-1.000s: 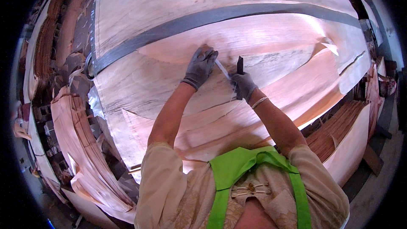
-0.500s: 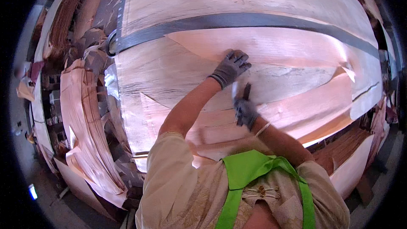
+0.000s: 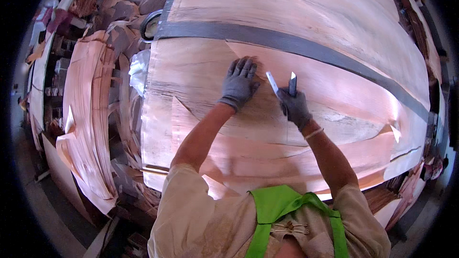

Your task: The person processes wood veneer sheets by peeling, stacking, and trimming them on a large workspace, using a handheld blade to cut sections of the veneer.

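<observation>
A wide, streaky wood veneer sheet [image 3: 201, 67] lies under both hands, with pinkish veneer pieces [image 3: 330, 76] overlapping on it. My left hand [image 3: 238, 82], in a grey glove, rests on the sheet with fingers stretched out, beside the edge of a pinkish piece. In the matching glove, my right hand [image 3: 294, 107] is closed around a dark-handled cutter knife [image 3: 292, 84] whose pale blade points away from me. A narrow white strip [image 3: 271, 82] also sticks out of that hand; its kind I cannot tell.
A dark band [image 3: 267, 36] runs across the sheet, with a black ring [image 3: 149, 27] at its left end. To the left are a stack of veneer strips [image 3: 88, 114], crumpled clear plastic [image 3: 138, 71] and scattered scraps. A torn, raised flap [image 3: 396, 133] stands at the right.
My left hand has shifted left and lies flatter, fingers pointing away. My right hand has moved right and forward with the cutter knife. The view has turned, tilting the sheet.
</observation>
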A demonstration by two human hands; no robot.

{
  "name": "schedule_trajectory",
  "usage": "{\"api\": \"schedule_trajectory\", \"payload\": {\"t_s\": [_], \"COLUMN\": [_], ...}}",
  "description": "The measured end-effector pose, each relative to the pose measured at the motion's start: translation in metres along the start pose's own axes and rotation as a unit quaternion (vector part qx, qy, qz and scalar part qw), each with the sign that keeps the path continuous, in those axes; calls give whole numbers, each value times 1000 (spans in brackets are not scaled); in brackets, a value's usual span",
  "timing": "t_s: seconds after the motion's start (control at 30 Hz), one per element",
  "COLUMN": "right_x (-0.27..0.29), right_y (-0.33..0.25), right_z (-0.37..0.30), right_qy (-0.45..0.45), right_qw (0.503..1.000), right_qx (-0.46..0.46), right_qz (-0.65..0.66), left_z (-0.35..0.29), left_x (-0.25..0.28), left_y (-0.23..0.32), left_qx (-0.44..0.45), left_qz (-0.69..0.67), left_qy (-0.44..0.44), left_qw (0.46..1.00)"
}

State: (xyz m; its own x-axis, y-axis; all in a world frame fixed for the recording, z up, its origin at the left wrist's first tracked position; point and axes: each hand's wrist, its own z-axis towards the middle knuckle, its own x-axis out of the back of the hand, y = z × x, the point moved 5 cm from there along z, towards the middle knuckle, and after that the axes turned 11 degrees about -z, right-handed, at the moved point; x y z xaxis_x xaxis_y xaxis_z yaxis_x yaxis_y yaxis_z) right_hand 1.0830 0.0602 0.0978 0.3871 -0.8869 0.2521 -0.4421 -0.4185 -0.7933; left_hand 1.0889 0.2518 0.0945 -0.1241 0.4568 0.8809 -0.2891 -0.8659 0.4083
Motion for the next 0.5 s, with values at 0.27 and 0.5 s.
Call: {"api": "schedule_trajectory", "payload": {"t_s": [0.27, 0.5], "right_x": [-32, -70], "right_y": [-70, -80], "right_z": [83, 145], "right_qy": [-82, -104], "right_qw": [991, 955], "right_qx": [67, 62], "right_qz": [-84, -272], "left_z": [-2, 0], "left_x": [5, 27], "left_y": [-17, -22], "left_qx": [42, 142], "left_qz": [-83, -25], "left_qy": [58, 176], "left_qw": [994, 974]}}
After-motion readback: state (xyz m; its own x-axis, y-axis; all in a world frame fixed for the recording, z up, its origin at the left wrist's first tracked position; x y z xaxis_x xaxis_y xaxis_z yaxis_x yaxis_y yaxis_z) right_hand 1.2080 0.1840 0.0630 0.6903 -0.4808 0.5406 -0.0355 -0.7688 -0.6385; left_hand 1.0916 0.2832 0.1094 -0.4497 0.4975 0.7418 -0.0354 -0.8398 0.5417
